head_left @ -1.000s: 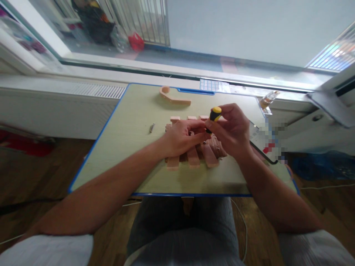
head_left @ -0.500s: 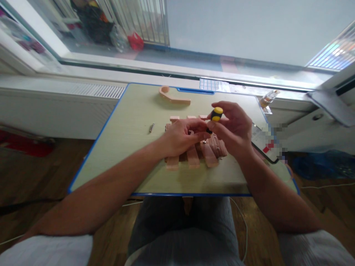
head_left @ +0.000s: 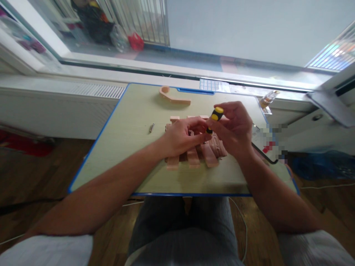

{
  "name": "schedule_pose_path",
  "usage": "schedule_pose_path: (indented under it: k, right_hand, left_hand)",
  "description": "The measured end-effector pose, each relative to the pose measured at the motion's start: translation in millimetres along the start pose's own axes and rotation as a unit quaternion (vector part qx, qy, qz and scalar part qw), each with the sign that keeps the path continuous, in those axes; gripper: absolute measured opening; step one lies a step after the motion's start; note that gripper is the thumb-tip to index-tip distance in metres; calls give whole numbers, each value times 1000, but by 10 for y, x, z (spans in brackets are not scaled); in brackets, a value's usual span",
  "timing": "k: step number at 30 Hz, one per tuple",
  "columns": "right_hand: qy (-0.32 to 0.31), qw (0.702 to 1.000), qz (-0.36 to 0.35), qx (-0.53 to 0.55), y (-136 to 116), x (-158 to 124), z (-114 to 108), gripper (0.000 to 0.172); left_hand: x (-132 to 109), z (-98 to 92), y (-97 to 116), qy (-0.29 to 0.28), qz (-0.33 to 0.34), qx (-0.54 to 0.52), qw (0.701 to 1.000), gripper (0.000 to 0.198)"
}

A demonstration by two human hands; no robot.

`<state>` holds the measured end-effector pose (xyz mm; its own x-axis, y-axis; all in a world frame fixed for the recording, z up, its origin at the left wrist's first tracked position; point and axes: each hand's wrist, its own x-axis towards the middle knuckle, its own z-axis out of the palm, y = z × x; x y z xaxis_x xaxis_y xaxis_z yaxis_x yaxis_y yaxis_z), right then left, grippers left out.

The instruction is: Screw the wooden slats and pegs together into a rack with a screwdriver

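A small screwdriver (head_left: 217, 113) with a yellow and black handle is in my right hand (head_left: 235, 123), its fingers closed around the grip. The handle leans up and to the right. My left hand (head_left: 183, 135) lies over a wooden slatted piece (head_left: 193, 159), with thumb and index finger pinched about the screwdriver's lower end. Fingers cover the screwdriver's tip, so what it touches cannot be seen. Small round metal heads show on the right end of the wooden piece, and several flat slats stick out on its near side.
A curved wooden hook-shaped part (head_left: 174, 98) lies at the table's back. Left of my hands is a small metal piece (head_left: 152, 128). A phone-like flat device (head_left: 262, 142) lies at the right. The table (head_left: 116, 147) has a blue edge and stands by a window sill.
The screwdriver's handle has tilted a little to the right, and my right fingers have shifted around it. My left hand stays nearly in place on the wooden piece.
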<state>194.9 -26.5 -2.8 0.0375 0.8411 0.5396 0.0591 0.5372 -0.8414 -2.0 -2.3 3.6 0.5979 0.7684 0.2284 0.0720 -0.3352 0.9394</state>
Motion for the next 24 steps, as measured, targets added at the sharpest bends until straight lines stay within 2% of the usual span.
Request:
schedule_pose_path:
  k: [3,7,14,24]
  right_hand:
    - [7,1000,-10,5,38,-6,8,40]
    - [-3,1000,-8,-9,44,-12,-7,41]
    - [-46,998,31,14,-90,-8,-48,36]
    - [0,1000,9,8,-2,-9,5,34]
  left_hand:
    - [-5,15,-17,6,8,-32,999,33]
    - [-3,13,-5,1,2,-12,1000,30]
    - [22,-6,-1,1,-9,6,1000,31]
    - [1,-10,-20,3,6,10,1000,34]
